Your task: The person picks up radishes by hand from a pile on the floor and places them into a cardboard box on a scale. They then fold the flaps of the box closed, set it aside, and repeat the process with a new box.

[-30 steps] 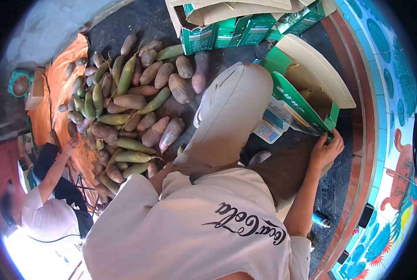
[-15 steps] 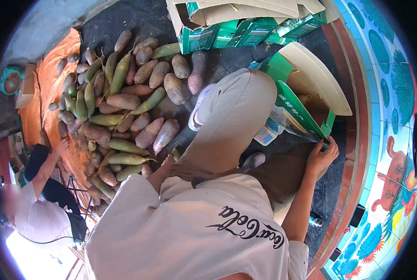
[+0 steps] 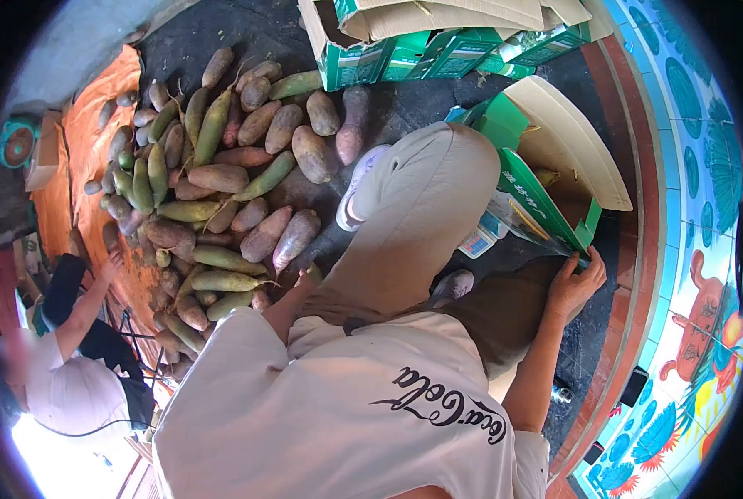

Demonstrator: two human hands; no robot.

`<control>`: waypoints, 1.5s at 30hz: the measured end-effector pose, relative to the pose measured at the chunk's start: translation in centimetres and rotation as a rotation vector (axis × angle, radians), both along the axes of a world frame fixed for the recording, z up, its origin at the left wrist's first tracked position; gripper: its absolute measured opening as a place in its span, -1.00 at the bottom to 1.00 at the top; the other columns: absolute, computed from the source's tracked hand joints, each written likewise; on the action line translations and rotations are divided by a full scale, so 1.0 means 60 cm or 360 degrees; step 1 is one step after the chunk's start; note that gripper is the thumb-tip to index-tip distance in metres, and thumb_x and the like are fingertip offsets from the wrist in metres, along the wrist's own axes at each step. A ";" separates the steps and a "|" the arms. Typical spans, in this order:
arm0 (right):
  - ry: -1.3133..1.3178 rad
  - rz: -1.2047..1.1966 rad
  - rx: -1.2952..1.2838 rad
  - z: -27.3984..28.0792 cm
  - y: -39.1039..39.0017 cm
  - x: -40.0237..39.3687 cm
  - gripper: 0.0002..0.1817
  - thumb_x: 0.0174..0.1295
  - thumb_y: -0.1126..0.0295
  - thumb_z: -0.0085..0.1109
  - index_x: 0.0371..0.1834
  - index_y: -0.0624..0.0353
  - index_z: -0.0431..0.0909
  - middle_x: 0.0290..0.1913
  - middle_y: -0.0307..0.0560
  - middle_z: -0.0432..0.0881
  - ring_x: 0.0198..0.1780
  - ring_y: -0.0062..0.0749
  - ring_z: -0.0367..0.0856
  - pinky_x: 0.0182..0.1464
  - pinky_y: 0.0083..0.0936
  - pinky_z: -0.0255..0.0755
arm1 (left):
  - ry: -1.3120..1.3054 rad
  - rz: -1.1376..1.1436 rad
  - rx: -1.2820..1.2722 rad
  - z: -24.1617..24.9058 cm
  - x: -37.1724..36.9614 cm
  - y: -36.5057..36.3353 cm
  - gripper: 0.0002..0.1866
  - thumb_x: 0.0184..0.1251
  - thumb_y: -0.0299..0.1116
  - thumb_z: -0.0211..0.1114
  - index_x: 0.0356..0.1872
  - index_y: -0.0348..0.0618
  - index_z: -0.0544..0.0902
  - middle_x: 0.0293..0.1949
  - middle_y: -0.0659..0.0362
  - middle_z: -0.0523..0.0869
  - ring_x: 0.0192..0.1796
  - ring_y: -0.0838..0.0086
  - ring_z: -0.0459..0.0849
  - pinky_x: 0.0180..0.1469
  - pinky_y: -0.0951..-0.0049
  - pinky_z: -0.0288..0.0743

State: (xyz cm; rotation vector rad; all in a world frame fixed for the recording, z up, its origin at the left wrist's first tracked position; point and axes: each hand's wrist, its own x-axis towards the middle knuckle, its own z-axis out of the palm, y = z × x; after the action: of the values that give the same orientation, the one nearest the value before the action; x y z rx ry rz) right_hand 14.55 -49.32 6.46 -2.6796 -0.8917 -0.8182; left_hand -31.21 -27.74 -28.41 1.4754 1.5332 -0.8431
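Observation:
At the near corner of a green and tan cardboard box [image 3: 587, 158], my right hand [image 3: 577, 283] has its thumb and fingers closed on the edge. The box stands with its flaps up, over a digital scale [image 3: 477, 243] whose keypad shows. A pale root vegetable [image 3: 546, 176] is partly visible inside. My left hand [image 3: 299, 293] is low beside my bent knee, its fingers mostly hidden. A small greenish tip [image 3: 314, 271] shows right beyond it; I cannot tell whether the hand holds it. Nearby lies a pile of long green radishes [image 3: 226, 280] and reddish-brown roots [image 3: 265, 234].
More green cartons [image 3: 438, 58] stand at the back. Orange sheeting [image 3: 97, 150] lies under the pile's left side. Another person [image 3: 76, 391] sits at the left, a hand [image 3: 112, 266] near the pile. A brick edge [image 3: 629, 183] and painted tile wall [image 3: 687, 208] run along the right.
My left hand has shifted slightly forward and right beside the knee. My right hand stays at the box corner. The view has moved only slightly.

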 end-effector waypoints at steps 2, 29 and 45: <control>0.0001 0.0002 -0.0007 0.001 0.000 -0.001 -0.69 0.15 0.45 0.16 -0.01 0.21 0.47 -0.07 0.04 0.55 0.00 -0.03 0.45 0.09 -0.20 0.27 | 0.0004 -0.0001 -0.0005 -0.002 0.004 0.001 -0.40 0.05 -0.07 0.32 0.09 -0.17 0.43 0.00 -0.10 0.61 0.07 0.09 0.59 0.07 0.17 0.46; -0.0001 0.0022 0.0189 0.001 0.005 -0.001 -0.61 -0.02 0.57 0.19 -0.05 0.20 0.44 -0.05 0.03 0.54 0.06 0.00 0.44 0.16 -0.15 0.25 | -0.0439 -0.0104 0.0581 0.134 0.071 0.103 -0.11 -0.24 -0.12 0.57 0.19 -0.21 0.35 0.02 -0.14 0.60 0.06 0.04 0.60 0.10 0.18 0.48; 0.0059 -0.0006 0.0455 0.002 -0.001 -0.010 -0.64 -0.03 0.53 0.21 -0.10 0.16 0.47 -0.05 -0.04 0.53 0.08 -0.08 0.43 0.11 -0.21 0.28 | -0.1935 -0.0180 0.2174 0.708 0.377 0.237 -0.45 -0.06 -0.39 0.52 -0.06 -0.29 0.42 -0.19 0.01 0.59 -0.14 0.29 0.58 0.00 0.32 0.44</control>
State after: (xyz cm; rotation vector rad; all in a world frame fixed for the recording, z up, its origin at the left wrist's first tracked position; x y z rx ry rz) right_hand 13.92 -49.39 6.59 -2.4401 -0.7019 -0.8247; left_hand -8.57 -13.49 14.10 2.2484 0.8989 1.2385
